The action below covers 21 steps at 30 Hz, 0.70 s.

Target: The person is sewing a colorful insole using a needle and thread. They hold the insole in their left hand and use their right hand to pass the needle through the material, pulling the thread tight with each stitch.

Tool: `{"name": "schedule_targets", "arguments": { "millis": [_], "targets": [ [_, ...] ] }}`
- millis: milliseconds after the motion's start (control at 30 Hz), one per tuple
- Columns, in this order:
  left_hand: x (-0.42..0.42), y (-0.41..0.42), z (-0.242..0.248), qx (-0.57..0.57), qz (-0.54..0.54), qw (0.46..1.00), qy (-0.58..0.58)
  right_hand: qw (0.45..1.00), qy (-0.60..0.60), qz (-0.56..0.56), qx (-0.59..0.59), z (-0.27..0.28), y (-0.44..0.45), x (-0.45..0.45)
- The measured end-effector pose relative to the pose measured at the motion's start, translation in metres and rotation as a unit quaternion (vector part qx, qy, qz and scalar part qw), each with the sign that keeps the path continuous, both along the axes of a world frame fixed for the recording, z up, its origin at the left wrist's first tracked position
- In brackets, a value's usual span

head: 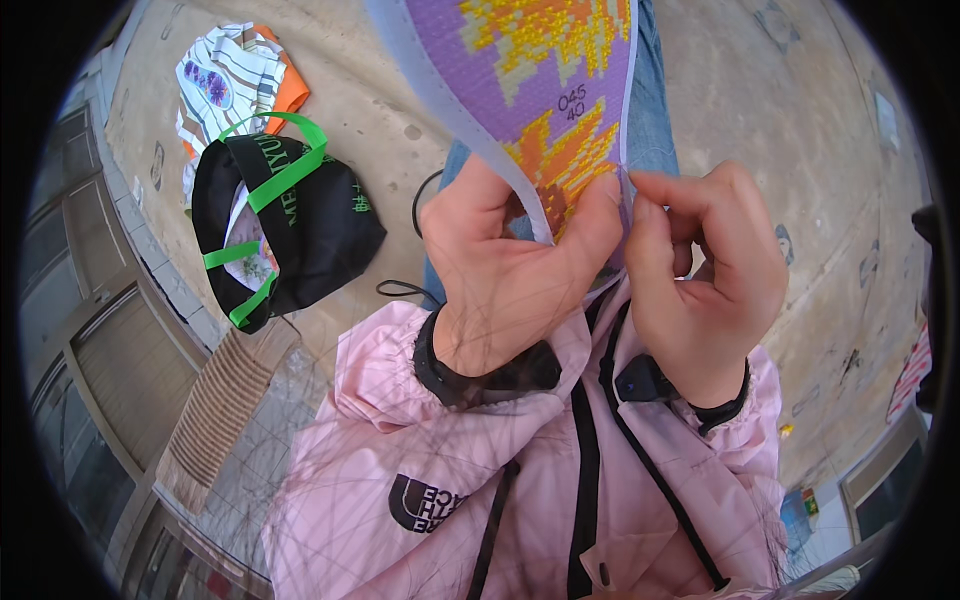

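Observation:
An embroidered shoe insole (525, 97), lilac with yellow and orange stitching and a pale bound edge, is held over my knees. It bears small printed figures. My left hand (510, 255) grips its narrower near part, thumb on top and the fingers hidden underneath. Close by at the right edge, my right hand (705, 262) has its thumb and forefinger pinched together. A fine thread (656, 156) loops by those fingertips; any needle between them is too small to make out.
A black tote bag (330, 225) with green handles and writing stands on the concrete floor at left, printed material inside. Beyond it lie striped cloth (247, 64), a flowered insole (208, 84) and orange cloth (295, 90). A ribbed mat (217, 412) lies near the glazed doors (112, 300).

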<state>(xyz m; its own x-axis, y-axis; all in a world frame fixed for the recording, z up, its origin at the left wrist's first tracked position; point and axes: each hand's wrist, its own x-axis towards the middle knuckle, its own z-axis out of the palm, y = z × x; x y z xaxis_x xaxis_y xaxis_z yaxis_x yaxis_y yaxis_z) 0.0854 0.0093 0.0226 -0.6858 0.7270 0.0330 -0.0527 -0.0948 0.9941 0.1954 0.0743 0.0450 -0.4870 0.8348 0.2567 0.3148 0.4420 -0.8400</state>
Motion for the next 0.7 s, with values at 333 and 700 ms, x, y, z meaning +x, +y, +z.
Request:
{"name": "schedule_targets", "arguments": {
  "millis": [333,700],
  "targets": [
    [-0.008,0.005,-0.014,-0.009,-0.040,0.985,0.167,0.979,0.007,0.056,-0.198,-0.009,0.029,0.005],
    [-0.013,0.002,-0.002,-0.032,-0.135,0.987,-0.076,0.931,0.183,0.011,-0.315,-0.034,0.026,0.009]
  ]
}}
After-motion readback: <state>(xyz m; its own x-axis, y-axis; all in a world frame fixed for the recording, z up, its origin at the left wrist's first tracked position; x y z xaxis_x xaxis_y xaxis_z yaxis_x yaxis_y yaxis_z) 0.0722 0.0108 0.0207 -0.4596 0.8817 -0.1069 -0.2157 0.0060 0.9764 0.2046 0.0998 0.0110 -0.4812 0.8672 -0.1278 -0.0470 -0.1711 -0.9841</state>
